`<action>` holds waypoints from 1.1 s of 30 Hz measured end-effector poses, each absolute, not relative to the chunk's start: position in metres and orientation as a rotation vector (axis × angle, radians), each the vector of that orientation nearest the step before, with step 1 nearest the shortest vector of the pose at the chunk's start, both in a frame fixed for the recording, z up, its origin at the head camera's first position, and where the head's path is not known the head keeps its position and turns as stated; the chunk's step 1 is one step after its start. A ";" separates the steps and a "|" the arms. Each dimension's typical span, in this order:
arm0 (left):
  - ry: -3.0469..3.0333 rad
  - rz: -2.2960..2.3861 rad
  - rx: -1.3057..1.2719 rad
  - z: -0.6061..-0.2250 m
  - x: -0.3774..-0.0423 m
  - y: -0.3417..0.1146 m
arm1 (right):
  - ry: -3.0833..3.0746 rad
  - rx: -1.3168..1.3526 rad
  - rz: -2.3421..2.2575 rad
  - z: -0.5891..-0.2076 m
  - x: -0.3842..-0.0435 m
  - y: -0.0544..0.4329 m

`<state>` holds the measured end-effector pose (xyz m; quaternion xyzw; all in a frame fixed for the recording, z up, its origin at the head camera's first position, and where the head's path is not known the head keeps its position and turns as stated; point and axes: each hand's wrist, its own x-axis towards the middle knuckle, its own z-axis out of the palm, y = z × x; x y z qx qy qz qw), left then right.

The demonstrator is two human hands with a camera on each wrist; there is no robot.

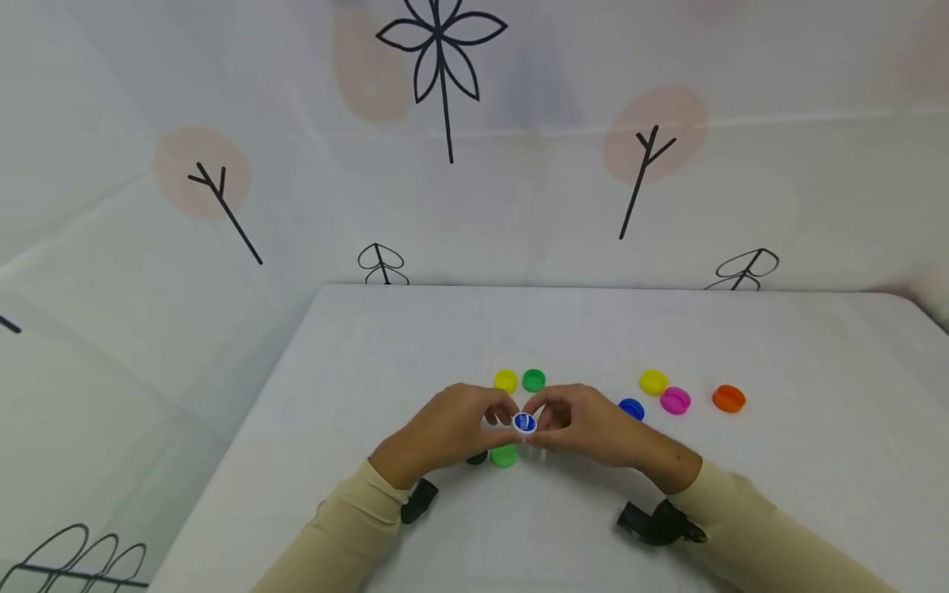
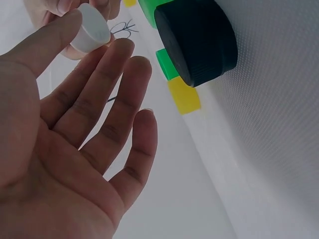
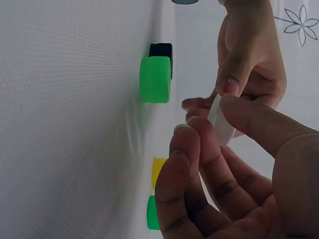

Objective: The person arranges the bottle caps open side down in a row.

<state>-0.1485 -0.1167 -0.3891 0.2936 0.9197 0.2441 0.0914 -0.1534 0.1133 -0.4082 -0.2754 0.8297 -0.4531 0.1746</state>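
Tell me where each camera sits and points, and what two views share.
Head: on the person's head, facing forward and down; the left hand, right hand, sleeves and table show.
Left wrist: on that wrist, looking along the left hand to the white cap; part of the right hand shows beyond.
Right wrist: on that wrist, looking along the right hand to that cap, left hand beyond.
Both wrist views show that cap and the black cap.

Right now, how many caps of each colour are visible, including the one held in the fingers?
Yellow caps: 2
Green caps: 2
White cap: 1
Blue cap: 1
Pink cap: 1
Orange cap: 1
Black cap: 1
Total: 9
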 end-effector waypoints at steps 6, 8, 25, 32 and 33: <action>2.709 0.693 0.853 -0.389 -0.148 -0.117 | 2.333 -0.758 -1.249 -0.411 -0.155 0.112; 2.705 0.679 0.841 -0.389 -0.147 -0.117 | 2.334 -0.755 -1.233 -0.412 -0.156 0.111; 2.659 0.606 0.819 -0.396 -0.144 -0.110 | 2.308 -0.793 -1.144 -0.416 -0.155 0.114; 2.666 0.590 0.877 -0.396 -0.141 -0.106 | 2.275 -0.789 -1.122 -0.415 -0.156 0.117; 2.668 0.587 0.886 -0.396 -0.141 -0.106 | 2.272 -0.790 -1.121 -0.415 -0.156 0.117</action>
